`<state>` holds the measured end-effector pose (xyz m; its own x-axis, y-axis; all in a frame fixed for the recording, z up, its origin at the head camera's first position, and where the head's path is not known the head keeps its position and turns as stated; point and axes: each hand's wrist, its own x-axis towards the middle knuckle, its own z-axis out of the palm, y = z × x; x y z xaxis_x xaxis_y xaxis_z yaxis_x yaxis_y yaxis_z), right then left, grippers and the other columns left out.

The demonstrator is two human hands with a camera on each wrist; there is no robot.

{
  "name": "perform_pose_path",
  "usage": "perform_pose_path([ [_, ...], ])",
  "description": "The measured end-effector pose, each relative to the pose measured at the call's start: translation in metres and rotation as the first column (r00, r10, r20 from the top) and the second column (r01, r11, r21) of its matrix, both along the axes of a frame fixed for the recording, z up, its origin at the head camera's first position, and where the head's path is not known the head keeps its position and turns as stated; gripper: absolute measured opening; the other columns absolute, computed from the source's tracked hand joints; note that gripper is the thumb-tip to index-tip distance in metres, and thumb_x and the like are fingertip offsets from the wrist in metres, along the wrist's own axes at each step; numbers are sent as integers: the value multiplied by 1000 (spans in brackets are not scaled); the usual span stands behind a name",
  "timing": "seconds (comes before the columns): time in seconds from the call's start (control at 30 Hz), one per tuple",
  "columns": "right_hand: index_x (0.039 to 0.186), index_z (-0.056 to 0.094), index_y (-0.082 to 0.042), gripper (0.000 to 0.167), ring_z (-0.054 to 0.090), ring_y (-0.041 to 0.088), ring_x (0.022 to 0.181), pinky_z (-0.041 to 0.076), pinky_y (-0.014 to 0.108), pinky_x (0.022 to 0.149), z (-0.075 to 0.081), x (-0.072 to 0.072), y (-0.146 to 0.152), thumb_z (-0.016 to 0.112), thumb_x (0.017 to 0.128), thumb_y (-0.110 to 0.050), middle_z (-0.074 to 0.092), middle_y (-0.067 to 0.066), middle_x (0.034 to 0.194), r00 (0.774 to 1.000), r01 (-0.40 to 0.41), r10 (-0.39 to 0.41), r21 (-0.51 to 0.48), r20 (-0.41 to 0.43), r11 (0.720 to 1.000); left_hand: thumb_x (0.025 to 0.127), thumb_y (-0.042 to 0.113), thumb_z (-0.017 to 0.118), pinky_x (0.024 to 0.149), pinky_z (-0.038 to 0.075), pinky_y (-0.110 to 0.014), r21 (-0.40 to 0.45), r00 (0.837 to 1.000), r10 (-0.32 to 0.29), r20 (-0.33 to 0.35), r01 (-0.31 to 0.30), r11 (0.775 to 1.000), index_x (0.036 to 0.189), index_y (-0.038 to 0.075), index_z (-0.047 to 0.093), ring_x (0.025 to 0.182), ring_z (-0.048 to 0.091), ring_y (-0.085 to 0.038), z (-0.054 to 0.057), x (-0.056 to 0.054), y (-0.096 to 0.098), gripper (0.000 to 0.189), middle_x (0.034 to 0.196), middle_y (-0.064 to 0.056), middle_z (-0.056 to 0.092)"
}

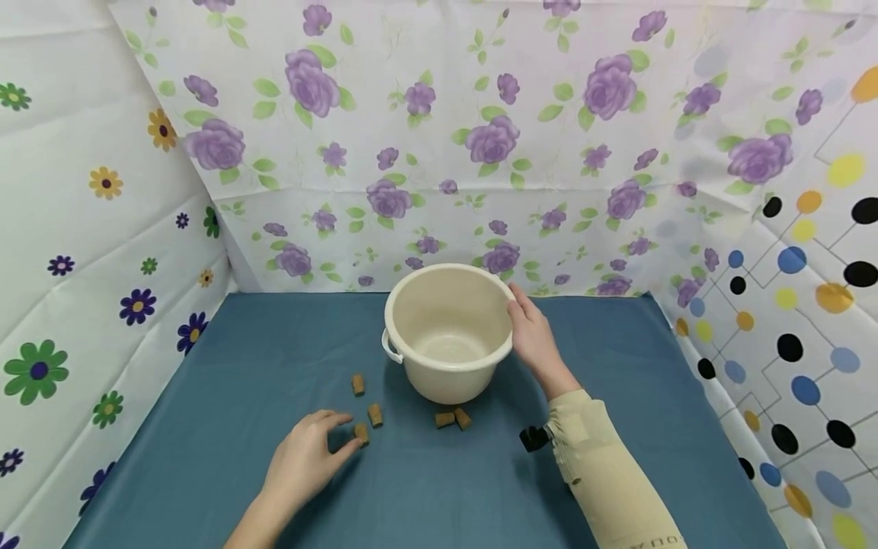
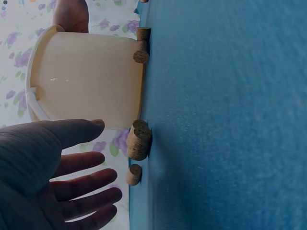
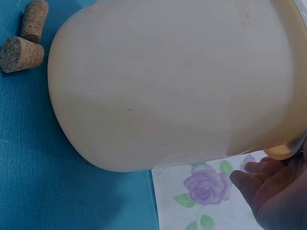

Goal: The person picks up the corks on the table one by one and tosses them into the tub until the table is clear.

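My right hand (image 1: 538, 341) grips the cream plastic bucket (image 1: 449, 374) at its right rim. The bucket is tilted so its mouth leans toward me, with a white handle (image 1: 391, 347) hanging at its left. My left hand (image 1: 309, 454) is low over the cloth, thumb and fingers apart around a cork (image 1: 361, 435). In the left wrist view those fingers (image 2: 91, 177) are spread and hold nothing. Two more corks, one upright (image 1: 375, 415) and one farther back (image 1: 358, 384), stand just beyond. By the bucket's front lie another two corks, one sideways (image 1: 444, 419) and one leaning (image 1: 463, 418).
A blue cloth (image 1: 206, 427) covers the table. Behind it hangs a white sheet with purple roses (image 1: 446, 152). Flowered cloth (image 1: 82, 267) walls the left side and dotted cloth (image 1: 809, 343) the right. A small black device (image 1: 533, 438) is at the right sleeve's cuff.
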<state>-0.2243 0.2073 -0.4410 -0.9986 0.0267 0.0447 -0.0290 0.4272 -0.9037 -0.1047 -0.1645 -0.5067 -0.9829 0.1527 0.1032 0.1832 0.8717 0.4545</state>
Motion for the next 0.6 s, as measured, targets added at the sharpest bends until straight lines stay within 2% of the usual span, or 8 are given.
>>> perform_pose_path([
  [0.2, 172, 26, -20, 60, 26, 32, 160, 25, 56, 128, 0, 1, 0, 32, 117, -44, 25, 6, 176, 1000, 6, -6, -22, 10, 1000, 82, 30, 95, 73, 63, -46, -18, 999, 6, 35, -6, 1000, 111, 14, 83, 98, 73, -30, -6, -1, 1, 36, 113, -9, 75],
  [0.6, 172, 26, -20, 59, 28, 33, 160, 27, 56, 127, 3, 1, 0, 32, 118, -42, 26, 8, 176, 1000, 8, -8, -4, 13, 1000, 81, 27, 96, 78, 63, -49, -38, 1000, -5, 29, 6, 999, 116, 6, 81, 99, 73, -33, -9, -8, 5, 44, 113, -15, 75],
])
